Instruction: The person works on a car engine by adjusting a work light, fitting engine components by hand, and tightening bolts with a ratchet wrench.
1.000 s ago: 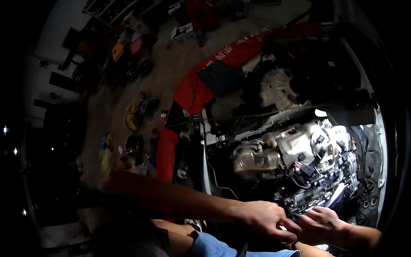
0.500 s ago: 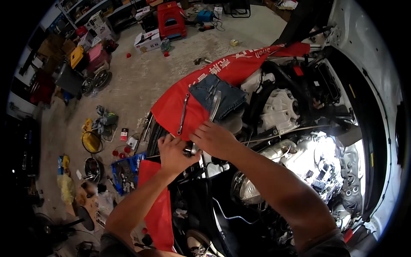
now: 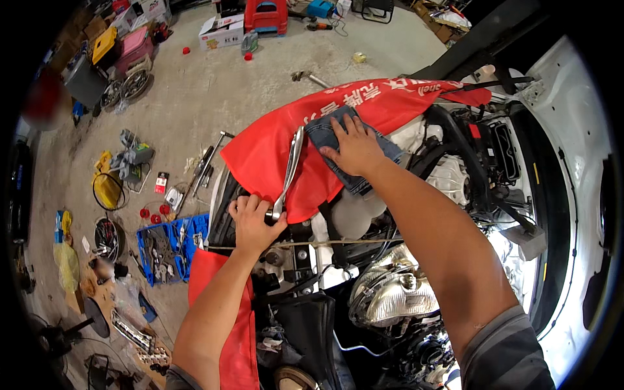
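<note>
A shiny metal hand tool (image 3: 292, 166) with a long handle lies slantwise over the left part of a red sheet (image 3: 260, 156), its slim end pointing far and slightly right. The left hand (image 3: 252, 225) is at the tool's near end, fingers curled and thumb drawn in around it; the grasped end itself is mostly hidden. Just right of the handle's far end, a folded blue denim cloth (image 3: 320, 134) rests on the sheet and overhangs its near edge. The right hand (image 3: 356, 148) lies on this cloth, palm down, fingers spread and unclenched; whether they also pinch the fabric, I cannot tell.

Near the cloth, on the near side, is a pale rounded container (image 3: 351, 218). A thin rod (image 3: 312, 244) runs crosswise on the near side of the left hand. Nearer and to the right, a ribbed silver part (image 3: 403, 296) sits in the engine bay. A second red sheet (image 3: 237, 344) hangs beside the left forearm. On the floor to the left stands a blue tray (image 3: 197, 227) of parts; far off are a white box (image 3: 221, 34) and a red stool (image 3: 265, 19).
</note>
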The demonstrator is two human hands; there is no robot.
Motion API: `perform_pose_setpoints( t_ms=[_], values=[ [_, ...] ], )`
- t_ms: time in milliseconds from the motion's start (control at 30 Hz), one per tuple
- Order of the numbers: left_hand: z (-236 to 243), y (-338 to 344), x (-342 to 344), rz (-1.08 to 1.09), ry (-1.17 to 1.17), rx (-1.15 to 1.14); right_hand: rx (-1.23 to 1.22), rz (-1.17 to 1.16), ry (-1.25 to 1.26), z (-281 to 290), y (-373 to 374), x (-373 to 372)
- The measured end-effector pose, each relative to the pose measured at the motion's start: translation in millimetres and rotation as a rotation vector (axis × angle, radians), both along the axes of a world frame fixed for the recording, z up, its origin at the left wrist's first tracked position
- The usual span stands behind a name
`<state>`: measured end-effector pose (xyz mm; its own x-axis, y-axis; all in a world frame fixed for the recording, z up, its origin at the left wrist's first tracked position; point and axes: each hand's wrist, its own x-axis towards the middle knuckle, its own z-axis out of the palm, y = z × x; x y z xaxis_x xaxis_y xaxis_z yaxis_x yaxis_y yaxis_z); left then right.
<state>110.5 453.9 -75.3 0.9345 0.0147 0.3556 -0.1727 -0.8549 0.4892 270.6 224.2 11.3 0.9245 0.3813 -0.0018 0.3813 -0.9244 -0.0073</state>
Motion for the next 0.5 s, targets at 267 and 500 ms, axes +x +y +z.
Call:
perform_pose_setpoints(
  t_ms=[267,500],
  values=[
    [-10.5,6.3,-1.0,-0.006,-0.112,-0.06,0.147,0.088,-0.193,-16.7,-0.9,-10.1],
    [-7.7,2.6,-0.9,-0.024,-0.115,-0.041,0.108,0.115,-0.088,0.1,-34.7,17.4]
  ],
)
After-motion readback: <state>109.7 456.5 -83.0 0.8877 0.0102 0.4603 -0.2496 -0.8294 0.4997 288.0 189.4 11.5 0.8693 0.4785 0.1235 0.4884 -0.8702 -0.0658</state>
